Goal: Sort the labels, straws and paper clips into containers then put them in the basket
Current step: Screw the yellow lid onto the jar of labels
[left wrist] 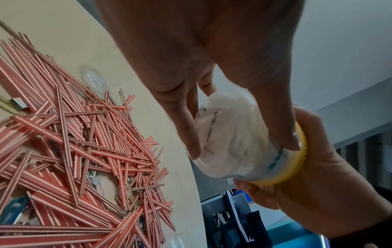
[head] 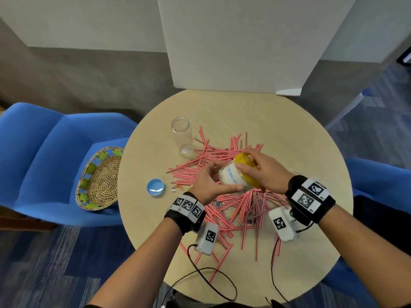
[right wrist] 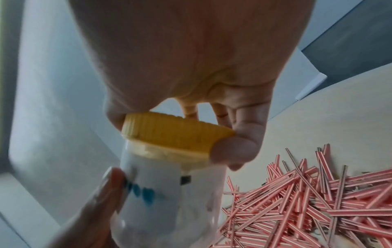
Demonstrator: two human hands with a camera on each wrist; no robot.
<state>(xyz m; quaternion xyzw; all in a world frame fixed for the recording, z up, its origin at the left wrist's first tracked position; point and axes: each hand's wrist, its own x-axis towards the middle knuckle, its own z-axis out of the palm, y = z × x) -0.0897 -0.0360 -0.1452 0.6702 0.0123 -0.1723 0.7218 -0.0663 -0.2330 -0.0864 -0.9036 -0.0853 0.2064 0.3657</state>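
Above the straw pile, my left hand [head: 213,181] grips a clear jar [head: 231,177] stuffed with white labels, tilted on its side. My right hand [head: 255,167] curls round the jar's yellow lid [head: 245,161], which sits on the jar's mouth. The left wrist view shows the jar [left wrist: 233,151] with fingers around it and the yellow lid [left wrist: 295,159] held by the other hand. In the right wrist view the lid [right wrist: 174,132] sits between my thumb and fingers. Red-and-white straws [head: 233,210] lie scattered over the round table [head: 289,138]. Paper clips [head: 180,187] lie beside them.
An open, empty clear jar [head: 181,135] lies on the table behind the straws. A blue lid [head: 155,187] rests left of the pile. A woven basket [head: 100,178] sits on a blue chair [head: 44,156] at the left. A white board [head: 244,41] stands behind the table.
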